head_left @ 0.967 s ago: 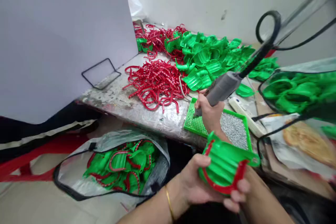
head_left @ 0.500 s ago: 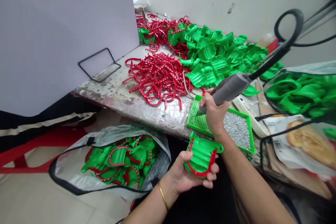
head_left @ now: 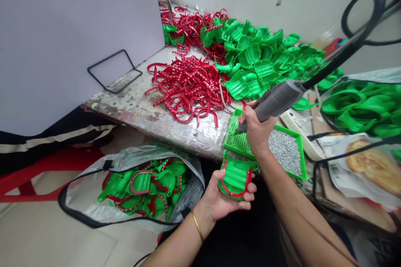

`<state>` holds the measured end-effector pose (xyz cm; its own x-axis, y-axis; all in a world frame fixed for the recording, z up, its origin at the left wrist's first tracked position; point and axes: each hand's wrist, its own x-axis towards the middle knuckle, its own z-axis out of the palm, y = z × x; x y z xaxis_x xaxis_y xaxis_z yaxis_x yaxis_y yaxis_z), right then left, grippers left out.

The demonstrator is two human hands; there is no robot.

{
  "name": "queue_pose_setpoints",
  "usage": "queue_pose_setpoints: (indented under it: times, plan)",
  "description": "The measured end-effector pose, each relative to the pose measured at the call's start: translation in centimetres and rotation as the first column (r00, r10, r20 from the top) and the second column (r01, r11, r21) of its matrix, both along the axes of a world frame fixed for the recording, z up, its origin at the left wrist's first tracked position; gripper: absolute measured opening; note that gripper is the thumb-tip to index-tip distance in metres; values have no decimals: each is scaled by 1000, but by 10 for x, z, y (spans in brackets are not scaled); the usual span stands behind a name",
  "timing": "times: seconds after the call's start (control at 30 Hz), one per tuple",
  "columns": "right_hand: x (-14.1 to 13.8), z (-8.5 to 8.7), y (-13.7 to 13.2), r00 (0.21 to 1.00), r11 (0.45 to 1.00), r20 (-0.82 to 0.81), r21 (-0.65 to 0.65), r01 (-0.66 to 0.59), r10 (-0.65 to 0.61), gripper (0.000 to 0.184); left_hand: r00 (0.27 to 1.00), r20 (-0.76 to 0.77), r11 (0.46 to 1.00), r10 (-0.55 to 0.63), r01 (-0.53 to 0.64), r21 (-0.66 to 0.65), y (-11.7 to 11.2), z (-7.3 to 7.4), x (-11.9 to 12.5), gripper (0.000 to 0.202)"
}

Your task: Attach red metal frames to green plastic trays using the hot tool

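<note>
My left hand (head_left: pixel 224 196) is closed around a green plastic piece (head_left: pixel 235 175) with a red curved strip (head_left: pixel 248 183) along its edge, held just below the table's front edge. In my right hand (head_left: pixel 258 131) is a grey electric screwdriver (head_left: pixel 278 99), fingers wrapped round its body. Its lower end points down at the perforated part of a green tray (head_left: pixel 226 145); the tip itself is hard to make out. Many small silvery screws (head_left: pixel 283 150) fill the tray's right part, beside my right wrist.
Red strips (head_left: pixel 191 87) and green pieces (head_left: pixel 250 58) lie heaped on the worn table (head_left: pixel 125 106). An open clear bag (head_left: pixel 84 187) of joined pieces stands lower left. At right are a bag of green pieces (head_left: pixel 363 106), a white power strip (head_left: pixel 302 133) and a food packet (head_left: pixel 343 167).
The left hand and the green piece have risen slightly toward the tray. The screwdriver's lower end stays over the perforated part, and the view has shifted a little.
</note>
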<state>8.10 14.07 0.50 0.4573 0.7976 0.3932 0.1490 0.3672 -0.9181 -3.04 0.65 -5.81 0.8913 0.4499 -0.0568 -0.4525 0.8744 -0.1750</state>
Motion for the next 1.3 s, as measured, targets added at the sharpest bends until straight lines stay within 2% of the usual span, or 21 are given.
queue_pose_setpoints:
  times: [0.27,0.5,0.6,0.7,0.8,0.9,1.07,1.3]
  plan:
    - [0,-2,-1,1000,1000,13,21,5,-6,9,1000,-3,999,0,0,-46,0,1,1,73]
    - [1,-2,1,1000,1000,23,16,9,-9,12,998,61,998,13,-9,-68,0,1,3,74]
    - [0,8,1,1000,1000,-9,27,5,-4,12,997,73,997,14,-8,-83,1,4,3,73]
    - [-4,27,-7,998,998,-61,57,-17,21,13,998,61,995,15,-10,-95,2,7,4,73]
    - [-12,44,-26,993,997,-93,44,-66,70,13,999,33,995,29,-25,-101,3,11,5,73]
    - [-22,51,-50,979,988,-134,21,-150,151,13,999,3,995,39,-39,-96,3,14,5,66]
    - [-34,44,-74,942,969,-229,23,-246,244,12,998,-28,995,57,-59,-77,2,12,5,53]
    - [-35,34,-74,943,970,-241,-14,-242,231,14,997,-49,995,67,-70,-75,1,9,5,48]
